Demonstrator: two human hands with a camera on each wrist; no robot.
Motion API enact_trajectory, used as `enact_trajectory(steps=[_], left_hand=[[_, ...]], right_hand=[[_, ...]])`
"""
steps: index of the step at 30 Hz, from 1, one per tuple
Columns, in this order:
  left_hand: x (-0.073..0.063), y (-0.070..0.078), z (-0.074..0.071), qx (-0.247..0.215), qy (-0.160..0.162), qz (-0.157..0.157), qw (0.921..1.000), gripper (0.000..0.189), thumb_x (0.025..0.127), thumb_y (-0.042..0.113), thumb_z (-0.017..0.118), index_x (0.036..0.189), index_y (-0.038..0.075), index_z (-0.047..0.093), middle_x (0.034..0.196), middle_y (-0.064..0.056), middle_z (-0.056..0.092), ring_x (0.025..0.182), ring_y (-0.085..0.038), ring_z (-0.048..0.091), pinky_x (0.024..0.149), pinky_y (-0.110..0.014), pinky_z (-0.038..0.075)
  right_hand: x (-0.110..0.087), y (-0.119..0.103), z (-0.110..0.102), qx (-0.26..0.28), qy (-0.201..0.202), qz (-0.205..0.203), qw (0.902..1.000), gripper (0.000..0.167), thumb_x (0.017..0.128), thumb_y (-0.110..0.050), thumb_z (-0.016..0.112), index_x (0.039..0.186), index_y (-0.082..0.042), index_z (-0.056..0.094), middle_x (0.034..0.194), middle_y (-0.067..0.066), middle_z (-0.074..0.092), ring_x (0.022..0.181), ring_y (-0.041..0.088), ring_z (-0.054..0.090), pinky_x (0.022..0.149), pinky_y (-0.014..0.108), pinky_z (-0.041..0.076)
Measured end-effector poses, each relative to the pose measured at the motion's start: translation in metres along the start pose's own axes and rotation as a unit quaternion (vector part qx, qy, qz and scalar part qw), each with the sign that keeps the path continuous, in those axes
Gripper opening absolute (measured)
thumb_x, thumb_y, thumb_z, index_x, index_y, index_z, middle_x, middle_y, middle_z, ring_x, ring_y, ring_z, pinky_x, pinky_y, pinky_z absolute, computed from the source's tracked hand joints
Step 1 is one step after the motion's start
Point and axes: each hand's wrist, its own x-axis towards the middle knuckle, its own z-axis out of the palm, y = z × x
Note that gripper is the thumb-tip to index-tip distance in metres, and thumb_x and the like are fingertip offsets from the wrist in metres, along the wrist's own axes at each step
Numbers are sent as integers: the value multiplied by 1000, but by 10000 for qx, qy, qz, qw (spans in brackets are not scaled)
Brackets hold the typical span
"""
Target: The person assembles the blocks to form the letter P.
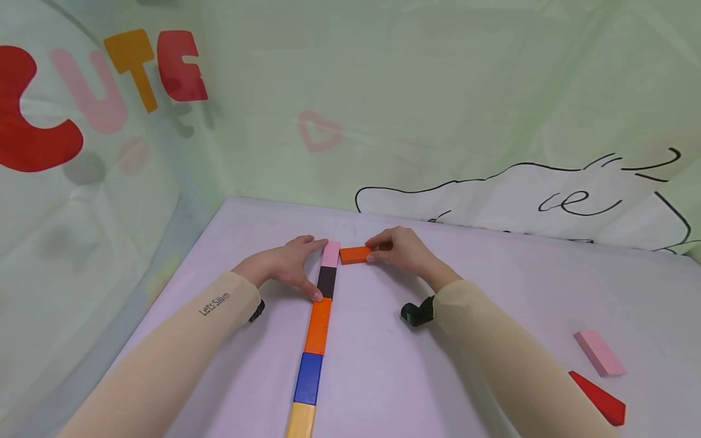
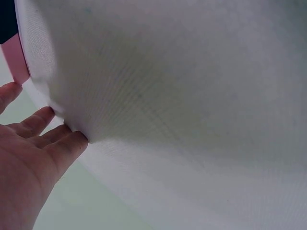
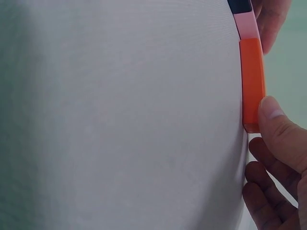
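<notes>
One flat orange rectangular block [image 1: 353, 255], pinched by the right hand [image 1: 403, 250]; overpushing could skew the multicoloured block row [image 1: 317, 325] touching the left hand [image 1: 285, 263], fingers [image 1: 314, 246] spread.

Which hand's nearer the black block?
Left. The left hand is close beside the black block, on its left; the right hand is farther off to its right, pinching an orange block.
</notes>
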Motion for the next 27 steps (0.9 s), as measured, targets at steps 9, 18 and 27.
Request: enact_trajectory(steps=[9, 18, 27], left_hand=[[0, 1, 1, -24, 13, -46, 10000, 109, 80, 40, 86, 165, 20, 20, 172, -17, 12, 158, -37, 18, 123, -63, 28], [1, 4, 1, -12, 30, -2, 10000, 109, 80, 40, 86, 165, 19, 21, 172, -18, 12, 157, -37, 19, 123, -63, 28], [0, 0, 2, 49, 57, 116, 9999, 109, 80, 38, 86, 165, 16, 21, 171, -21, 13, 157, -40, 19, 122, -64, 28]], right_hand=[[-2, -2, -1, -15, -31, 21, 10000, 38, 90, -18, 79, 126, -7, 73, 115, 11, 74, 103, 25, 60, 88, 31, 51], [-11, 4, -11, -92, 3, -37, 10000, 37, 92, -16, 76, 127, -6, 72, 118, 12, 74, 107, 27, 62, 96, 39, 54], [-41, 20, -35, -222, 193, -35, 9996, 37, 92, -17, 77, 125, -3, 72, 115, 12, 75, 106, 26, 64, 98, 40, 53]])
